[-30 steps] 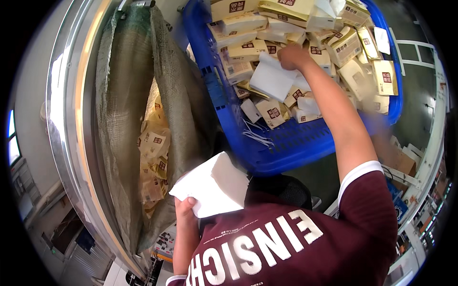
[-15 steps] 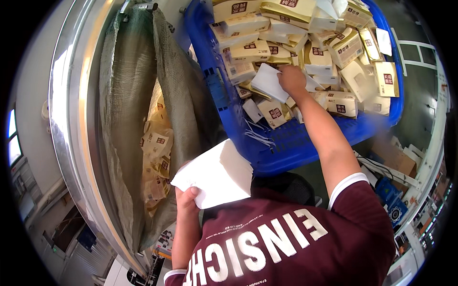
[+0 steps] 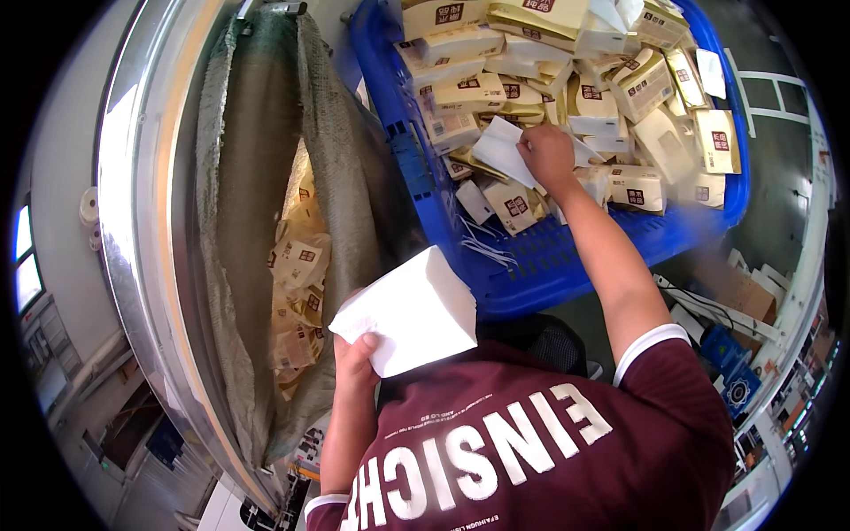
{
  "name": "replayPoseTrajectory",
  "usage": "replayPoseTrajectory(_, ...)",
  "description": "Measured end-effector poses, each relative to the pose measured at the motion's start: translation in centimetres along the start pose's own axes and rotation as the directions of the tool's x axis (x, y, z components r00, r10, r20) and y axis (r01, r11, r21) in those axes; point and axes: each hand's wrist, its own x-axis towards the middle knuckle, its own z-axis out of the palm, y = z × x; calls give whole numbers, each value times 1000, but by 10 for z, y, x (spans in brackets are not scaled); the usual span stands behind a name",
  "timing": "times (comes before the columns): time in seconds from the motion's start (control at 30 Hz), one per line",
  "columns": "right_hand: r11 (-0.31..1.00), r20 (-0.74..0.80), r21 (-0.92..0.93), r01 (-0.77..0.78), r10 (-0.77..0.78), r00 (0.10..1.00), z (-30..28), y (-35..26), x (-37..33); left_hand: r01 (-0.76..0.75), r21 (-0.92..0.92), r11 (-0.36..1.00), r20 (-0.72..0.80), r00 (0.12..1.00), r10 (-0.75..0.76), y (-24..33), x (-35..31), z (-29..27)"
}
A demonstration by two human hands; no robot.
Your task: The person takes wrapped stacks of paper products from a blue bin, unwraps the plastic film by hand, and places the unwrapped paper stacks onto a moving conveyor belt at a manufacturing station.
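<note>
My left hand [image 3: 356, 356] holds a thick stack of white tissues [image 3: 409, 311] in front of my chest, its thumb on top and its other fingers hidden underneath. Inside the blue plastic basket [image 3: 531, 288], my right hand [image 3: 547, 155] is closed with fingers curled down at the edge of a loose white tissue sheet [image 3: 503, 149]. White paper shows on both sides of that hand; the fingertips are partly hidden. Around it lie many cream and gold tissue packs [image 3: 636, 188], some torn or crumpled.
To the left, a grey-green woven sack [image 3: 341, 195] hangs open from a metal frame, with crumpled tissue wrappers [image 3: 299, 265] inside. White strings [image 3: 482, 243] lie in the basket's near left corner. A cardboard box [image 3: 748, 292] and blue items [image 3: 730, 372] stand at the right.
The tissue stack in my left hand has tilted and shifted slightly right, its layered edge now less fanned. My right hand has drawn up a little, its fingers more curled at the white sheet.
</note>
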Motion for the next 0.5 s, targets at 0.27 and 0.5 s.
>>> replayPoseTrajectory(0.27, 925, -275, 282, 253, -174, 945, -181, -114, -24, 39, 188, 981, 199, 977, -77, 10, 38, 29)
replayPoseTrajectory(0.5, 766, -186, 277, 581, -550, 814, -269, -181, -73, -85, 137, 987, 427, 904, 19, 24, 65, 95)
